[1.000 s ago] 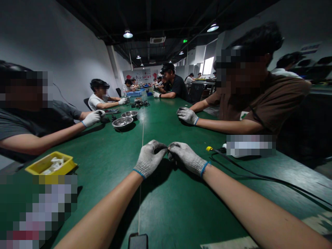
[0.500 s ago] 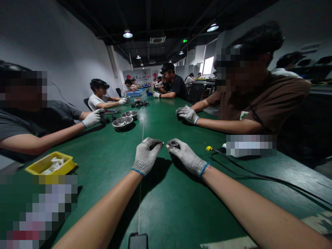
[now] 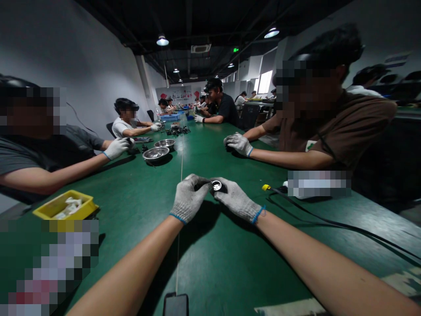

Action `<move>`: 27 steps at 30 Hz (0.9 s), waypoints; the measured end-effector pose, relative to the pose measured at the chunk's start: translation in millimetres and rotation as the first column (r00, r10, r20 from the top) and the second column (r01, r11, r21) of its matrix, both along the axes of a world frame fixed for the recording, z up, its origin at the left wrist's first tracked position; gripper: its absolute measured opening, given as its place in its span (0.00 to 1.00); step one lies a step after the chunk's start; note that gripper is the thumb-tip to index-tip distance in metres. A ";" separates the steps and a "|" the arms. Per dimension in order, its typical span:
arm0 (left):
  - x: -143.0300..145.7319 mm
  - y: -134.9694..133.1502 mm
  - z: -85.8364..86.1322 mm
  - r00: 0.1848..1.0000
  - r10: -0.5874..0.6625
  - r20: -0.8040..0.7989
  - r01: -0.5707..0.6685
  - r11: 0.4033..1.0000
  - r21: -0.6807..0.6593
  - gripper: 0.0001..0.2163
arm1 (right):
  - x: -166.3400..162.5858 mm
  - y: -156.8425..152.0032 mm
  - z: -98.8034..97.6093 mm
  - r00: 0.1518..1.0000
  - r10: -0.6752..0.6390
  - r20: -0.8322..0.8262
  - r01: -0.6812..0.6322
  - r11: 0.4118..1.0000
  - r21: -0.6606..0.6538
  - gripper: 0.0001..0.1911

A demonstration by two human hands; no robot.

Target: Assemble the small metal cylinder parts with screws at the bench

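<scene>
Both my hands wear grey knit gloves and meet above the green table (image 3: 230, 272). My right hand (image 3: 235, 199) is closed on a small round dark part with a shiny centre (image 3: 216, 185), held at its fingertips. My left hand (image 3: 189, 197) is curled shut, its fingertips pressed against the left side of that part. What the left fingers pinch is too small to make out.
A yellow tray (image 3: 64, 206) with white pieces sits at the left. Two metal bowls (image 3: 155, 153) stand further up the table. A black cable (image 3: 329, 224) with a yellow tip runs along the right. A phone (image 3: 176, 305) lies at the near edge. Gloved co-workers sit on both sides.
Half a second ago my hands were slightly apart, the left pinching a tiny piece. They have closed together again at the round part, which now faces the camera.
</scene>
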State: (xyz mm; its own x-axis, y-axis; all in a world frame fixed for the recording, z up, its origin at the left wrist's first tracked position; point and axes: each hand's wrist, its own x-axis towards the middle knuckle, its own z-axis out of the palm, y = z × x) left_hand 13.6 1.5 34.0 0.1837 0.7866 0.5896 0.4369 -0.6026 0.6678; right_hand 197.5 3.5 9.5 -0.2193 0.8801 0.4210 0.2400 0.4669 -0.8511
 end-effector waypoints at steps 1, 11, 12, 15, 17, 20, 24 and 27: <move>0.5 -0.8 0.5 1.000 -0.004 -0.014 0.004 1.000 0.002 0.04 | 0.0 -0.1 0.0 1.000 0.012 0.006 -0.012 1.000 0.006 0.18; 6.1 -5.5 0.2 0.989 0.030 -0.146 -0.028 1.000 0.011 0.05 | -4.0 -0.5 -1.8 0.999 0.030 0.014 -0.030 0.999 0.019 0.19; 6.1 -5.5 0.6 0.988 0.032 -0.153 -0.031 0.999 0.006 0.05 | -4.3 -0.5 -1.9 0.999 0.030 0.015 -0.030 0.999 0.023 0.19; 6.1 -5.0 2.1 0.986 0.035 -0.161 -0.037 0.999 -0.011 0.04 | -4.4 -0.2 -3.0 0.999 0.030 0.027 -0.031 0.999 0.036 0.19; 6.2 -4.6 3.6 0.985 0.036 -0.168 -0.041 0.999 -0.025 0.04 | -4.0 0.2 -4.2 0.999 0.026 0.036 -0.027 0.999 0.038 0.19; 6.3 -4.4 6.3 0.980 0.039 -0.197 -0.050 0.997 -0.053 0.03 | -3.3 0.7 -6.0 0.999 0.024 0.041 -0.026 0.999 0.038 0.19; 6.8 -5.3 9.2 0.974 0.034 -0.225 -0.054 0.995 -0.083 0.03 | -3.1 0.8 -6.8 0.998 0.037 0.056 -0.040 0.998 0.051 0.19; 7.6 -6.0 10.0 0.970 0.041 -0.240 -0.064 0.994 -0.089 0.04 | -3.2 0.8 -6.4 0.997 0.040 0.069 -0.044 0.997 0.060 0.18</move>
